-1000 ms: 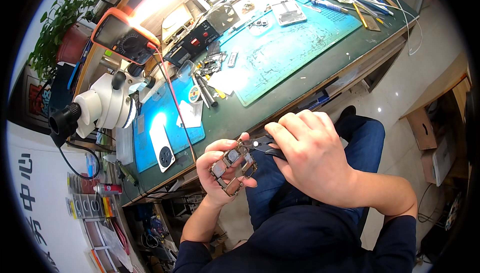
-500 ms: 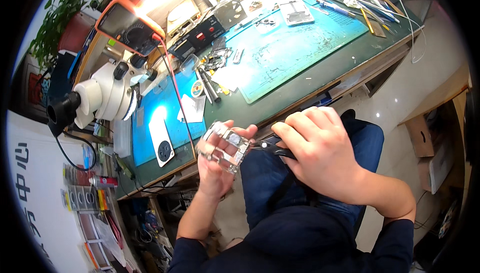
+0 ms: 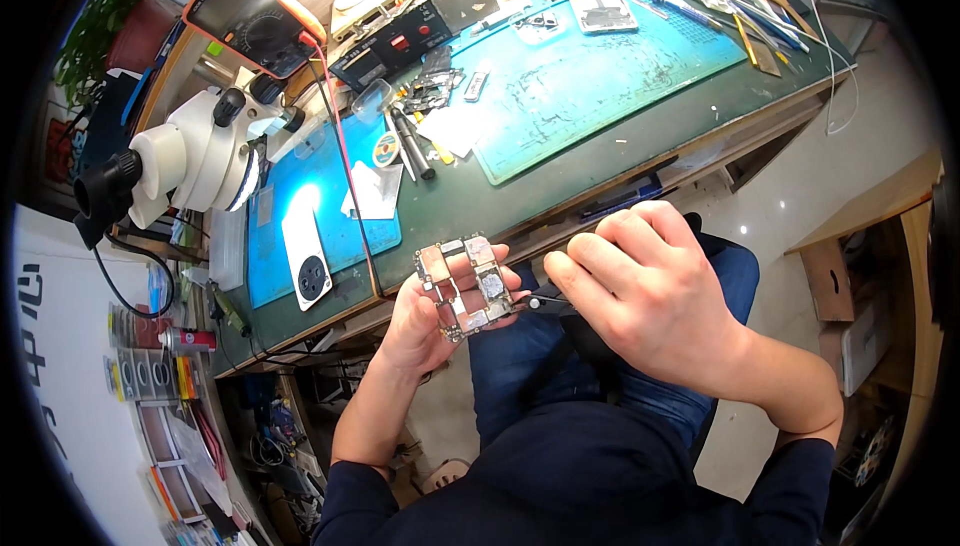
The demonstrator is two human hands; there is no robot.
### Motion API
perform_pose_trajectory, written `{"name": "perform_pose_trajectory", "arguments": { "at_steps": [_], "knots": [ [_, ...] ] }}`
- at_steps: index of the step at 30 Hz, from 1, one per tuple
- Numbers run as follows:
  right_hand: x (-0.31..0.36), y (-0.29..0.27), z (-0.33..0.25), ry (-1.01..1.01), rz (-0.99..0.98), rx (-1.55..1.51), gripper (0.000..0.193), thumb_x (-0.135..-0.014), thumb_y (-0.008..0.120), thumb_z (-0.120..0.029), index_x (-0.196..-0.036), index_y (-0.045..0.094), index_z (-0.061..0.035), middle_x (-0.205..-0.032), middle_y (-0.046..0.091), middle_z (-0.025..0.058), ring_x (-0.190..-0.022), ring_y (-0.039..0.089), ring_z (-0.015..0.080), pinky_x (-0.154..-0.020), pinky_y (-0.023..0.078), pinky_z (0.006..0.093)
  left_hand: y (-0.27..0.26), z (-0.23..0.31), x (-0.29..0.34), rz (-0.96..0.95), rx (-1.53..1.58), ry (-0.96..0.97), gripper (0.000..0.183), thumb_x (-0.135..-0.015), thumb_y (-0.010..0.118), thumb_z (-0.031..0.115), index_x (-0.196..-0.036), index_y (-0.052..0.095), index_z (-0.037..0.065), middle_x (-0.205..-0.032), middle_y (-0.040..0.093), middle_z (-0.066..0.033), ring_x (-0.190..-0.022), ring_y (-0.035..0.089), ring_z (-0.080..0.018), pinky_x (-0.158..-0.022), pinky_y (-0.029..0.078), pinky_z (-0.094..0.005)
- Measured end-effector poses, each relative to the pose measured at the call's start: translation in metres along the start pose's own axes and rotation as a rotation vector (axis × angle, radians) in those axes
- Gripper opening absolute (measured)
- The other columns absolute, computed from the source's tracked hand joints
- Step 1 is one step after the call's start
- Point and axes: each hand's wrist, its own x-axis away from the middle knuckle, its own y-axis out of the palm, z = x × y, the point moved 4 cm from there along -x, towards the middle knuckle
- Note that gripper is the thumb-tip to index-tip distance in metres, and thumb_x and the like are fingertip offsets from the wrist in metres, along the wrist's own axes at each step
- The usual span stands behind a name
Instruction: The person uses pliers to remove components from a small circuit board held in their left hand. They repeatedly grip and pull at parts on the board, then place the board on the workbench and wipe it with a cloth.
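Note:
My left hand [image 3: 410, 326] is closed around the edge of a phone circuit board [image 3: 489, 281], a frame-shaped board with metal shields and a gap in its middle, through which my fingers show. It is held over my lap, in front of the bench. My right hand [image 3: 650, 301] grips black-handled pliers [image 3: 548, 302], most of whose handles are hidden by my fingers. The pliers' jaws are at the board's right edge; I cannot tell whether they touch it or have anything between them.
The bench holds a blue work mat [image 3: 560, 111], a phone housing [image 3: 600, 8], a white microscope [image 3: 190, 161] and an orange multimeter [image 3: 250, 16]. Several tools lie at the far right. A red probe lead [image 3: 345, 146] hangs across the bench's left part.
The board has turned so its face shows more squarely. My hands remain close together, with the pliers still at its right side. The whole view has shifted slightly.

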Motion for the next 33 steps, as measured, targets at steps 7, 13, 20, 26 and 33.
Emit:
{"name": "perform_pose_trajectory", "arguments": {
  "at_steps": [7,13,20,26,33],
  "knots": [
    [0.0003,0.0021,-0.0013,-0.026,0.071,0.01,0.015,-0.073,0.067,-0.015,-0.085,0.066,-0.0052,-0.077,0.05,0.0007,-0.081,0.055,0.017,-0.079,0.045,0.033,-0.0034,-0.0028,-0.0014,-0.03,0.059,-0.001,0.106,-0.084,0.078,0.059,-0.15,0.034,-0.011,-0.143,0.053,-0.0267,-0.129,0.06,-0.0359,-0.1,0.058,-0.0525],
    [0.0011,0.0042,-0.0017,-0.043,0.06,0.037,0.015,-0.074,0.066,-0.015,-0.085,0.067,-0.0052,-0.078,0.05,0.0006,-0.081,0.055,0.017,-0.08,0.045,0.0333,0.0029,-0.0003,-0.0023,0.008,0.045,0.04,0.099,-0.087,0.075,0.056,-0.15,0.035,-0.01,-0.148,0.048,-0.0249,-0.131,0.058,-0.0364,-0.1,0.058,-0.0542],
    [0.0014,0.0044,-0.002,-0.048,0.075,0.027,0.014,-0.075,0.067,-0.016,-0.085,0.067,-0.0057,-0.078,0.05,0.0002,-0.081,0.055,0.0169,-0.08,0.046,0.0332,0.0015,-0.0009,-0.0033,-0.02,0.052,-0.018,0.101,-0.088,0.073,0.059,-0.151,0.035,-0.01,-0.14,0.056,-0.0264,-0.129,0.06,-0.0351,-0.1,0.058,-0.0517],
    [0.0026,0.0056,-0.0021,-0.06,0.058,0.042,0.013,-0.075,0.066,-0.016,-0.084,0.067,-0.0058,-0.077,0.05,0.0001,-0.081,0.055,0.0168,-0.079,0.045,0.0327,0.003,-0.0003,-0.0038,-0.004,0.052,-0.004,0.1,-0.087,0.074,0.058,-0.15,0.036,-0.01,-0.141,0.055,-0.0255,-0.129,0.06,-0.0348,-0.1,0.057,-0.0523],
    [0.0007,0.0045,-0.0022,-0.044,0.024,0.047,0.013,-0.076,0.065,-0.016,-0.083,0.067,-0.0052,-0.077,0.05,0.0007,-0.081,0.055,0.0171,-0.078,0.044,0.0325,-0.0014,0.001,-0.0033,-0.027,0.014,-0.022,0.1,-0.086,0.076,0.056,-0.15,0.037,-0.01,-0.142,0.055,-0.0249,-0.13,0.059,-0.0351,-0.102,0.056,-0.053]
  ]
}}
